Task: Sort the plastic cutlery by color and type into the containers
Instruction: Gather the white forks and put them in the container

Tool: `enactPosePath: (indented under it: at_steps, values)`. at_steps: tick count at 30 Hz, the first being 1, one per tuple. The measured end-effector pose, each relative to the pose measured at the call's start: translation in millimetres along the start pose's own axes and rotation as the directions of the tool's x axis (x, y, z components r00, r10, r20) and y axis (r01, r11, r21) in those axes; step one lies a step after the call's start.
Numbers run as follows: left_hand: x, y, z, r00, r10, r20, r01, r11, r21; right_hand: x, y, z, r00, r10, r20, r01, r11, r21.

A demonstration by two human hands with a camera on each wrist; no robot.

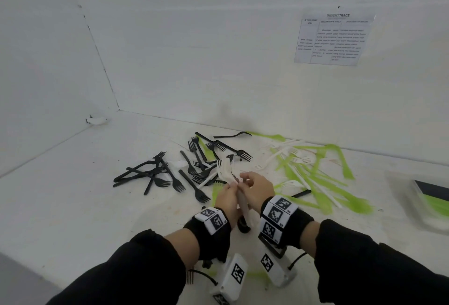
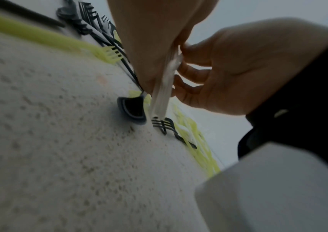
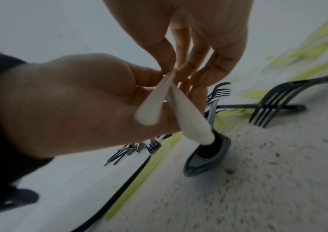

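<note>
Together both hands gather one bundle: the left hand [image 1: 227, 196] curls round the white forks [image 1: 227, 171], tines up, handles hanging below the grip, apparently so they stack as a single type. Beside it, the right hand [image 1: 257, 189] pinches the same stems, squaring them. Right of the grip sits a container [image 1: 413, 210]

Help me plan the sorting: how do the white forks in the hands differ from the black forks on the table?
The white forks are bunched together and raised, held by the left hand and right hand; the black forks lie scattered flat on the table, untouched. The white ones point roughly one way; the black ones cross at many angles. Both are plastic forks.
</note>
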State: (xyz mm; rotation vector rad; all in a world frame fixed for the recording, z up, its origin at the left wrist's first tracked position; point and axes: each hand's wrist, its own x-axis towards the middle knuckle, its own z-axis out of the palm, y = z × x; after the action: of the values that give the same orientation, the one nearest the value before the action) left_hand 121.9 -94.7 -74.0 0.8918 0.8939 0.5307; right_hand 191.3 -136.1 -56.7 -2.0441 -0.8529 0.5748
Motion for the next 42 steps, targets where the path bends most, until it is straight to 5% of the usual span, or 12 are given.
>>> enactPosePath:
  at_steps: [17,22,25,28,32,35,36,40,42]
  values:
    - [14.0,20.3,-45.9,0.99,-0.099,0.104,0.101,0.995,-0.008,21.7,-8.4,42.7,0.996,-0.075,0.051,0.077,0.997,-0.031]
    - [23.5,21.6,-62.8,1.0,-0.013,-0.009,0.013,1.0,0.0,52.2,-14.0,48.1,0.983,-0.135,0.123,0.153,0.976,-0.158]
    - [28.6,26.1,-73.2,0.994,-0.005,-0.106,0.004,1.0,-0.018,80.0,-18.2,44.8,0.974,-0.173,0.144,0.22,0.868,-0.445]
    - [27.6,34.0,-81.6,0.994,-0.027,-0.11,0.022,0.999,-0.046,97.5,-19.9,44.8,0.967,-0.034,0.252,0.215,0.637,-0.74]
    - [31.3,41.2,-90.7,0.993,-0.003,-0.12,-0.006,0.997,-0.076,108.5,-27.0,44.9,0.91,-0.057,0.411,0.364,0.583,-0.726]
    - [34.6,43.9,-97.3,0.989,0.015,-0.15,-0.023,0.998,-0.054,111.6,-30.1,38.0,0.945,-0.11,0.308,0.32,0.503,-0.803]
    - [35.3,44.3,-99.0,0.987,0.019,-0.158,-0.027,0.998,-0.051,113.2,-29.9,33.8,0.955,-0.137,0.262,0.295,0.522,-0.8]
    - [40.4,46.0,-102.7,0.983,0.035,-0.182,-0.042,0.998,-0.035,118.1,-33.8,7.4,0.972,-0.206,0.112,0.235,0.855,-0.462]
    - [43.6,47.2,-104.0,0.981,0.032,-0.193,-0.036,0.999,-0.018,121.3,-37.3,-8.0,0.96,-0.281,-0.003,0.265,0.909,-0.321]
